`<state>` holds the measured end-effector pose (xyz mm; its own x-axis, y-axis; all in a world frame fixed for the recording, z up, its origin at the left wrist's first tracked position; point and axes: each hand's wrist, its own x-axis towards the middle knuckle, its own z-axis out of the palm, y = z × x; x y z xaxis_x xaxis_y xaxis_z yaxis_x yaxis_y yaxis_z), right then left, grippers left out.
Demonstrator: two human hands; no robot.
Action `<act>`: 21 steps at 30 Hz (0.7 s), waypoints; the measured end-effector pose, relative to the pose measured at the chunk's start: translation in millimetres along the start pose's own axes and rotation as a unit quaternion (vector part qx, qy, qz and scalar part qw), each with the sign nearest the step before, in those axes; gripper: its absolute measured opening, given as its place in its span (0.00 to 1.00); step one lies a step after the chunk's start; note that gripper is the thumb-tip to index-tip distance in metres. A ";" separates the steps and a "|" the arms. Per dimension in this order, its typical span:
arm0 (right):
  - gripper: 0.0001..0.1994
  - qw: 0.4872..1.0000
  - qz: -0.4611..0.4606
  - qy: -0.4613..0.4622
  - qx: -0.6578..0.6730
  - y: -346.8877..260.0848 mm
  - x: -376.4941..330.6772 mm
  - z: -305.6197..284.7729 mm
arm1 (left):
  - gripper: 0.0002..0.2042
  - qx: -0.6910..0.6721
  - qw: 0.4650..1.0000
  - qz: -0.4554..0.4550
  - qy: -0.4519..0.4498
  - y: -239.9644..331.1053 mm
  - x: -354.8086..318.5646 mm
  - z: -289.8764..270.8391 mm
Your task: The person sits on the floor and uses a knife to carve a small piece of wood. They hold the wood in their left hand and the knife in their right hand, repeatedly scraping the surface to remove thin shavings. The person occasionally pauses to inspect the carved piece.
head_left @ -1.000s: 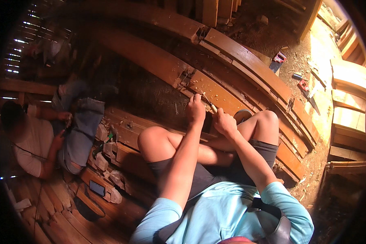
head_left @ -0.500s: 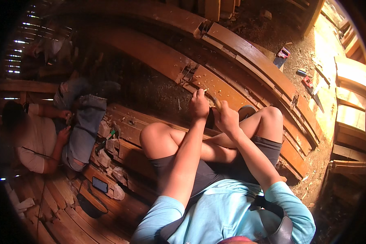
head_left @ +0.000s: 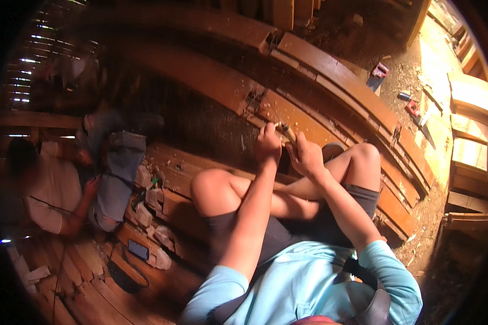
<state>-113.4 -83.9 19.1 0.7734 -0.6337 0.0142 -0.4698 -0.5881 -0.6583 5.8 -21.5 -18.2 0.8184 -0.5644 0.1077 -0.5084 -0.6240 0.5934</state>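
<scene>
My left hand (head_left: 268, 145) is closed in front of my crossed legs, with a small pale piece of wood (head_left: 277, 125) poking out of its fingers. Close beside it, my right hand (head_left: 307, 156) is wrapped round a tan-handled carving tool (head_left: 289, 134). A dark band shows at the tool's upper end, right by the wood piece; its blade is too small to make out. Below both hands lie my bent legs, and just beyond them runs a reddish-brown plank (head_left: 295, 116) scattered with pale shavings.
On the left sits another person (head_left: 57, 189), hands near their lap. Chunks of wood (head_left: 142, 214) and a phone (head_left: 138, 249) lie between us. Two red-handled saws (head_left: 380, 70) rest on the ground at the right, near stacked boards (head_left: 469, 138). Long curved planks (head_left: 336, 67) stretch across the back.
My right hand has turned the carving tool, so its upper end now sits against the left hand's wood piece. The view has shifted slightly. The other person's hand has lowered.
</scene>
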 end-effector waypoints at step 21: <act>0.15 0.997 0.065 -0.024 -0.018 -2.0 -11.3 3.9 | 0.06 -0.015 1.000 0.011 0.005 -0.9 1.8 3.1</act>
<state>-119.6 -73.6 17.3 0.7248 -0.6807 -0.1062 -0.5814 -0.5217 -0.6243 7.0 -23.6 -21.0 0.8093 -0.5732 0.1288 -0.5188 -0.5943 0.6145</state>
